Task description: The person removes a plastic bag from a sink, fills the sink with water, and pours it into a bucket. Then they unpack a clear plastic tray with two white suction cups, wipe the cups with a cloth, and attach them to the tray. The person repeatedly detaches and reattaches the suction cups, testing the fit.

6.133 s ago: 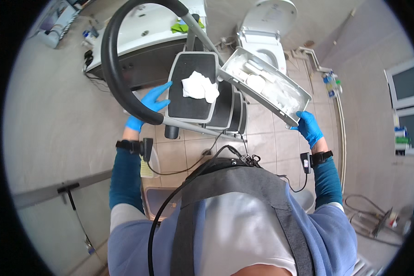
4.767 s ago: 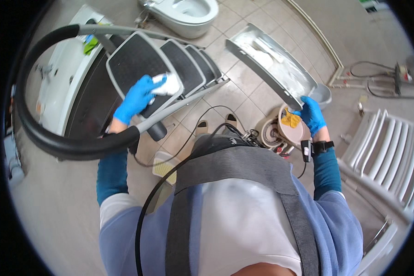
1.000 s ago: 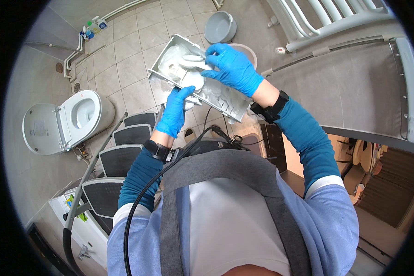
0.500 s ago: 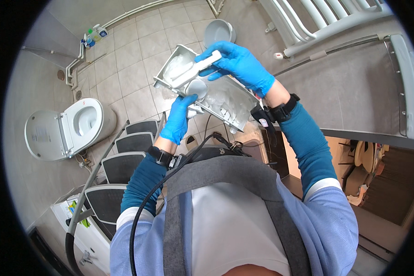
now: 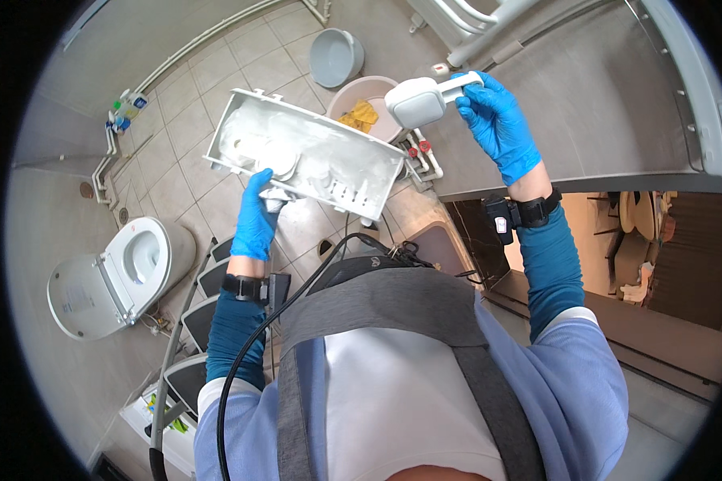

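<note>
A long white open bin [image 5: 329, 122] is held out in front of me, with my left hand [image 5: 255, 223] in a blue glove gripping its near edge. Clear plastic bags [image 5: 253, 128] and white pieces lie inside it. A crumpled whitish cloth or wrap [image 5: 277, 198] is next to the left fingers, partly under them. My right hand [image 5: 501, 128], also gloved in blue, is closed on the handle of a white object with a rounded, block-like head [image 5: 416, 103]. That object hangs to the right of the bin, apart from it; its exact kind is unclear.
A grey bucket [image 5: 335, 58] and a pinkish basin [image 5: 367, 88] with a yellow cloth [image 5: 359, 117] stand on the tiles beyond. Pipes with red valves [image 5: 424, 147] rise nearby. A toilet [image 5: 140, 255] and a stepladder [image 5: 204, 325] are on the left, a white radiator [image 5: 477, 32] at the upper right.
My right hand has lifted the white handled object out from over the bin and away to the right. The bin, with my left hand on it, has shifted left; the basin has come into view.
</note>
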{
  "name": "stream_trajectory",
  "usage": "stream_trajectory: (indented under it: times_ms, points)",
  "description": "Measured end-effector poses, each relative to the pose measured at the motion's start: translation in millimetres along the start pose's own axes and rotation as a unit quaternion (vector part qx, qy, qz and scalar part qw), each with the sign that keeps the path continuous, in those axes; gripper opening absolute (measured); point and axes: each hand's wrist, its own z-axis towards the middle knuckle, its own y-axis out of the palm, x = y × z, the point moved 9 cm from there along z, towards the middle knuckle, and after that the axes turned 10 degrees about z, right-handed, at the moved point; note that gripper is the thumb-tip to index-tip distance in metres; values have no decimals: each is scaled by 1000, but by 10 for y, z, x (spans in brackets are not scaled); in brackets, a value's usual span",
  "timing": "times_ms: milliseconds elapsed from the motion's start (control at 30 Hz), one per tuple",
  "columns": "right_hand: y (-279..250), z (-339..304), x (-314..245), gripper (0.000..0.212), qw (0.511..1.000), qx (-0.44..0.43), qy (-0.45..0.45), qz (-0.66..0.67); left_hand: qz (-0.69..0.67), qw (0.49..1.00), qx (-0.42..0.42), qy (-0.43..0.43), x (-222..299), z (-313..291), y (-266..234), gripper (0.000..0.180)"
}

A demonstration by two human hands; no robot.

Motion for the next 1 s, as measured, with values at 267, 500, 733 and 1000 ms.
stream_trajectory:
  times_ms: [267,500,733,1000]
  points:
    - [-577,-97,-244,30,998,42,-41,18,-52,998,15,12,247,101,-54,43]
    - [-994,105,348,35,952,52,113,281,-26,995,-5,101,782,176,295,52]
    - [-1026,250,631,46,939,58,184,284,25,990,9,136,1140,294,706,53]
    - [-667,116,623,61,928,-55,253,269,92,985,29,141,1358,227,1150,57]
